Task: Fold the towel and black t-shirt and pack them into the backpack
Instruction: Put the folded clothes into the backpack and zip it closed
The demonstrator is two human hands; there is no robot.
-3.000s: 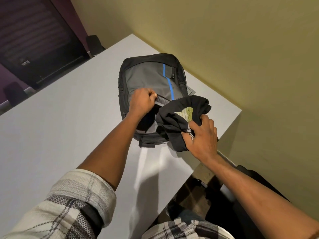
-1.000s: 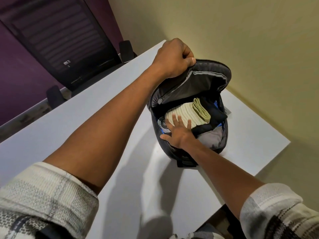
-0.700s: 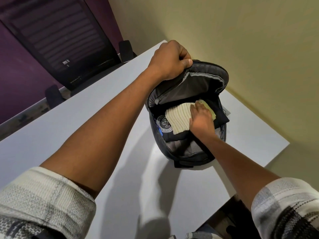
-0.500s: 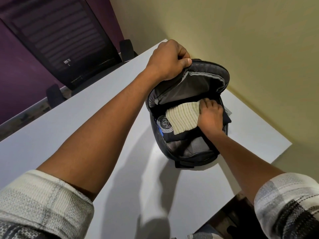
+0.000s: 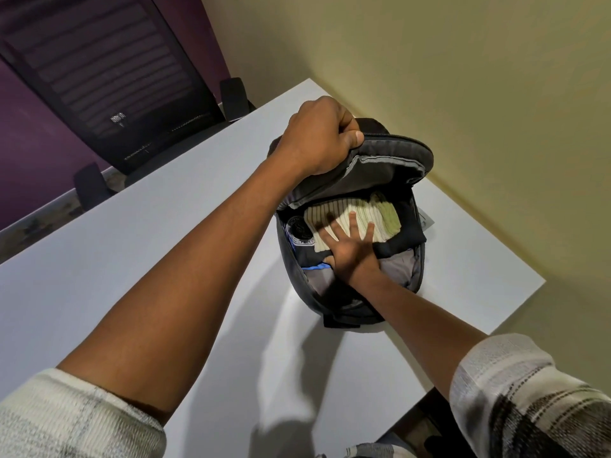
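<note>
**Black backpack open, towel and t-shirt inside**

Black fabric of the backpack (image 5: 334, 302) lies on the white table (image 5: 139, 259), near the far corner beside the yellow wall (image 5: 463, 94). I hold its flap (image 5: 380, 166) up with my left hand (image 5: 317, 137); the fingers are curled tight around the flap edge and the thumb presses on top. Under the flap the main compartment is open.

Inside I see the towel (image 5: 367, 214), pale cream with thin ribs, folded, with a greenish edge at the right. It lies on the black t-shirt (image 5: 405, 238), which shows around it, with a round white print (image 5: 299, 231) at the left. My right hand (image 5: 350, 249) lies flat on the towel with the fingers straight and spread, pressing, and grips nothing. A bit of blue (image 5: 315, 267) shows just beside my thumb, and grey lining (image 5: 396, 267) sits below the t-shirt.

Both my sleeves are checked and pushed up. Behind the table stands a black chair (image 5: 109, 77) against a purple wall (image 5: 29, 143).
</note>
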